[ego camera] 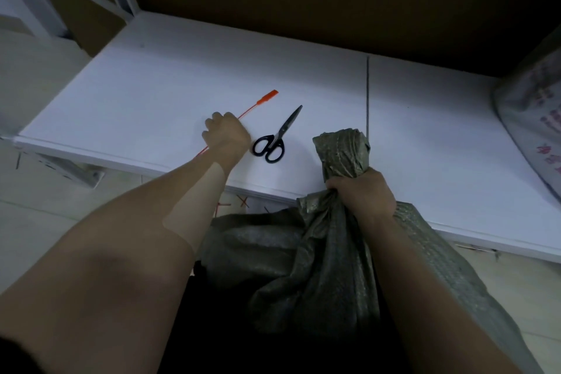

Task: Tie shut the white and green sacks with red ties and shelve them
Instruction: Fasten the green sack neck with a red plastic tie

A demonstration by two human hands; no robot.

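Left hand (226,133) fisted on red tie (263,99), right hand (362,196) gripping green sack (331,255)

two bare forearms, no sleeves; both hands (226,133) (361,194) bare, without gloves, rings or watch.

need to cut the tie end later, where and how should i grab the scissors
Take the scissors by the black loop handles, which lie toward the near edge of the white shelf, blades shut and pointing away to the far right. Come from the near side. The left hand is closest but is closed on the red tie.
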